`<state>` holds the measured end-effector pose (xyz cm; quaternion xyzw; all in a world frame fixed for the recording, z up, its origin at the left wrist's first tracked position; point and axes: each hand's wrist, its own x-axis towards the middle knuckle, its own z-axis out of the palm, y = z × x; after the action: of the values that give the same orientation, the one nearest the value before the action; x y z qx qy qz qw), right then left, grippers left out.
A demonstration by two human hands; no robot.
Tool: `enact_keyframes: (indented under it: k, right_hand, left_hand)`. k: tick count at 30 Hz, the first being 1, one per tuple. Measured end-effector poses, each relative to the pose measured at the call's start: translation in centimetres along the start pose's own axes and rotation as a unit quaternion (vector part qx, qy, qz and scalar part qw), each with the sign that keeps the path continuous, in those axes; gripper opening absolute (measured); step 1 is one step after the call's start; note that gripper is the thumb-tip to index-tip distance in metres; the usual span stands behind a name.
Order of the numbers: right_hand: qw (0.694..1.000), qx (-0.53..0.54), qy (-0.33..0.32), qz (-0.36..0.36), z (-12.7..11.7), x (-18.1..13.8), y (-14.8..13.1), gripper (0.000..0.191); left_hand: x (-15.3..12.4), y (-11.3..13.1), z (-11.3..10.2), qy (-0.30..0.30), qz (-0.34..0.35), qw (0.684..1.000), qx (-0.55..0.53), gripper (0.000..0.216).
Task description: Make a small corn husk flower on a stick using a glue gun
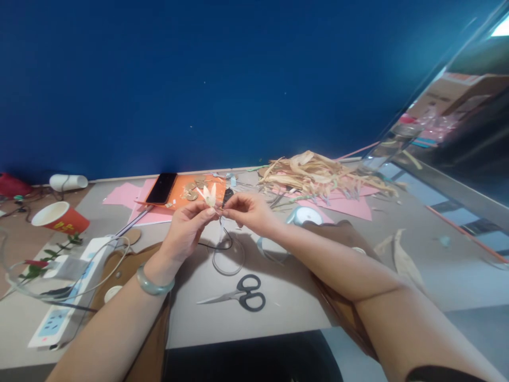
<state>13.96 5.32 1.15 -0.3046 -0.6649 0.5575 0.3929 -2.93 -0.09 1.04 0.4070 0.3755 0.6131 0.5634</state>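
Between the fingertips of my left hand [193,223] is a small pale flower [209,196], its pointed petals facing up. My right hand [248,211] pinches close beside it, at the flower's base; what exactly sits between those fingers is too small to make out. A thin dark cord [217,246] and a loop of clear tubing or wire [228,260] lie below the hands. Nearer to me, scissors [234,296] with dark handles rest on the grey table [294,302].
Dried husk strips [314,172] are heaped over pink paper [360,204] at the back right. A phone [161,188] lies on orange paper [183,185]. To the left are a tipped red paper cup [66,217], a white cup [68,182] and a power strip [67,302] with tangled cables.
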Motion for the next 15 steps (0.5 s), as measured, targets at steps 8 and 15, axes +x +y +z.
enact_keyframes:
  k: [8, 15]
  right_hand:
    - [1.0, 0.004, 0.002, 0.022, 0.03, -0.03, -0.33, 0.031]
    - [0.999, -0.005, -0.018, 0.028, 0.32, -0.37, -0.61, 0.031]
  left_hand:
    - [0.02, 0.26, 0.19, 0.002, -0.003, 1.0, 0.006, 0.017]
    - [0.1, 0.22, 0.09, 0.018, -0.01, 1.0, -0.003, 0.018]
